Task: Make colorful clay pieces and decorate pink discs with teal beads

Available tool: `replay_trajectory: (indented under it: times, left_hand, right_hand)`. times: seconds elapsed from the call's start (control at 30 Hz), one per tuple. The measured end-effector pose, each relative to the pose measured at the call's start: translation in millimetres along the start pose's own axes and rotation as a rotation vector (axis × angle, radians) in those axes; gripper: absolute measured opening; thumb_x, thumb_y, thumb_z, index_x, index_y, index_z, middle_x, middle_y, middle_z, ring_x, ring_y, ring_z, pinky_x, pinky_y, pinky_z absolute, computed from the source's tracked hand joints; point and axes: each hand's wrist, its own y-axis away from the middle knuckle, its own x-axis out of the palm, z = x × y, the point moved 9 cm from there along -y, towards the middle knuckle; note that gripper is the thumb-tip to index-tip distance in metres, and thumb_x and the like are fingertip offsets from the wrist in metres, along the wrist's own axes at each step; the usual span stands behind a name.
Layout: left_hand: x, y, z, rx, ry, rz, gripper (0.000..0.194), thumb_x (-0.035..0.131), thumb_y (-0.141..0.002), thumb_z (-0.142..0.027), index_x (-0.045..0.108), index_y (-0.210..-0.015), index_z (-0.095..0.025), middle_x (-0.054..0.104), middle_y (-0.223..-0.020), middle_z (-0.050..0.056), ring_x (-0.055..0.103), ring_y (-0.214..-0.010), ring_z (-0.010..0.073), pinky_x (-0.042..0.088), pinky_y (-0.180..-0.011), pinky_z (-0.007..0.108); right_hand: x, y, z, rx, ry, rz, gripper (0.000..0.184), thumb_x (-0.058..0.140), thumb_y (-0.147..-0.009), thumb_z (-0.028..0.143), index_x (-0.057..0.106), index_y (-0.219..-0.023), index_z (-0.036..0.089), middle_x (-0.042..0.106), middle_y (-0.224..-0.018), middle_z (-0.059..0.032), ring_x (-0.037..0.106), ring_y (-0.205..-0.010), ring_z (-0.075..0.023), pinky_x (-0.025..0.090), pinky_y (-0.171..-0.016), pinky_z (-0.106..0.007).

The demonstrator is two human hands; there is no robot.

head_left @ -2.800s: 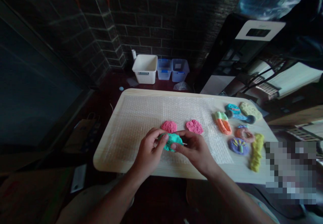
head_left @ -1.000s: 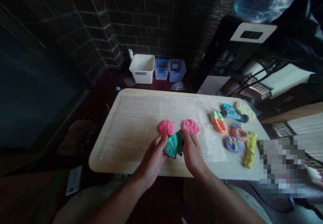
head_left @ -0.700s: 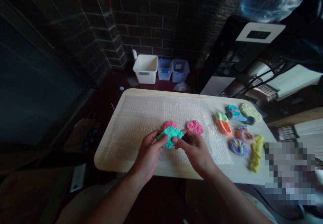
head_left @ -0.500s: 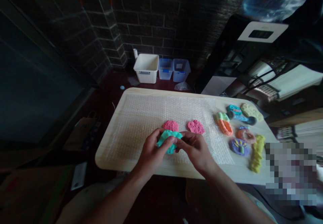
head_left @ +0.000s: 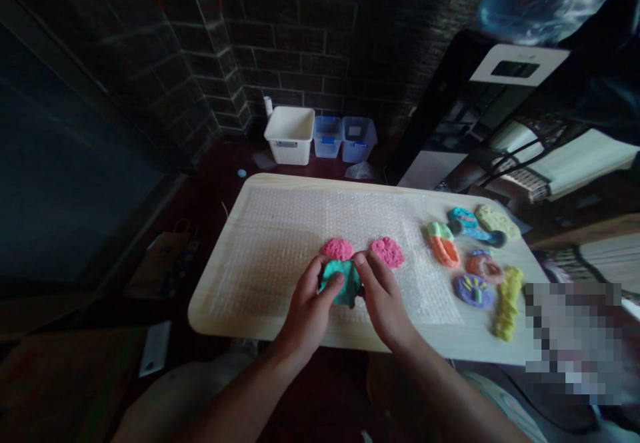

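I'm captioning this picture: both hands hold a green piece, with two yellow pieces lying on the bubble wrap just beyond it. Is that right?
Not quite: the head view shows two pink pieces on the bubble wrap just beyond, not yellow ones. The left hand and right hand do hold the green piece.

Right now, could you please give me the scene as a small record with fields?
Left hand: grips green piece, thumb on top
Right hand: grips its right side
Under them: bubble wrap on table
Just beyond: left pink piece, right pink piece, apart
Table's right end: purple disc, yellow strip, others
Floor behind: white bin, two blue bins
Unclear: the green piece's underside
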Motion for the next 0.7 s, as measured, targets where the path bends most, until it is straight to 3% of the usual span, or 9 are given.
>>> replay_trajectory:
  times: [0.07, 0.17, 0.37, 0.47, 0.57, 0.7]
  left_hand:
    - [4.6, 3.6, -3.7, 0.07, -0.135, 0.005, 0.022, 0.072, -0.093, -0.036, 0.072, -0.111, -0.023, 0.071, -0.102, 0.004, 0.063, -0.1, 0.0219, 0.047, -0.09, 0.03]
    - [5.1, 6.1, -6.2, 0.121, -0.213, -0.063, 0.02, 0.069, -0.095, -0.041, 0.072, -0.099, -0.022, 0.071, -0.092, 0.003, 0.064, -0.092, 0.0207, 0.048, -0.084, 0.029]
    - [-4.3, -0.2, 17.1, -0.004, 0.077, -0.206, 0.022, 0.073, -0.086, -0.036, 0.066, -0.075, -0.019, 0.065, -0.076, 0.001, 0.058, -0.075, 0.0176, 0.047, -0.071, 0.028]
    - [-9.6, -2.5, 13.8, 0.028, 0.059, -0.252, 0.023, 0.066, -0.088, -0.029, 0.061, -0.068, -0.019, 0.059, -0.069, -0.001, 0.054, -0.068, 0.0163, 0.044, -0.066, 0.027]
    - [-4.8, -1.6, -9.4, 0.194, -0.189, -0.204, 0.022, 0.061, -0.093, -0.026, 0.066, -0.072, -0.02, 0.063, -0.073, 0.001, 0.057, -0.073, 0.0181, 0.045, -0.071, 0.029]
    - [11.4, 1.1, -21.8, 0.301, -0.403, -0.089, 0.027, 0.055, -0.101, -0.032, 0.073, -0.082, -0.021, 0.07, -0.078, 0.005, 0.062, -0.073, 0.0204, 0.048, -0.079, 0.032]
  right_hand:
    - [-4.9, 1.4, 11.1, -0.142, 0.232, -0.105, 0.043, 0.063, -0.098, 0.055, 0.058, -0.072, 0.021, 0.052, -0.064, 0.0024, 0.045, -0.058, -0.0133, 0.036, -0.051, -0.025]
    - [2.8, 0.8, 15.0, -0.2, 0.362, -0.093, 0.051, 0.055, -0.102, 0.056, 0.053, -0.065, 0.021, 0.044, -0.056, 0.0034, 0.037, -0.052, -0.0121, 0.026, -0.048, -0.027]
    - [19.2, -3.7, 1.9, -0.028, 0.115, -0.004, 0.06, 0.057, -0.094, 0.07, 0.045, -0.059, 0.022, 0.035, -0.053, 0.0055, 0.028, -0.047, -0.0099, 0.024, -0.042, -0.025]
    - [20.0, -2.3, -0.3, 0.031, 0.074, 0.001, 0.058, 0.061, -0.091, 0.07, 0.05, -0.062, 0.022, 0.043, -0.056, 0.0037, 0.036, -0.05, -0.0118, 0.032, -0.045, -0.024]
    - [15.3, -1.5, 9.8, -0.045, 0.139, -0.025, 0.047, 0.063, -0.094, 0.062, 0.061, -0.072, 0.021, 0.057, -0.07, -0.0004, 0.05, -0.065, -0.0154, 0.043, -0.057, -0.025]
    - [14.8, -3.1, 16.3, -0.113, 0.277, -0.036, 0.051, 0.059, -0.098, 0.058, 0.056, -0.065, 0.02, 0.048, -0.06, 0.0018, 0.041, -0.057, -0.0134, 0.032, -0.051, -0.026]
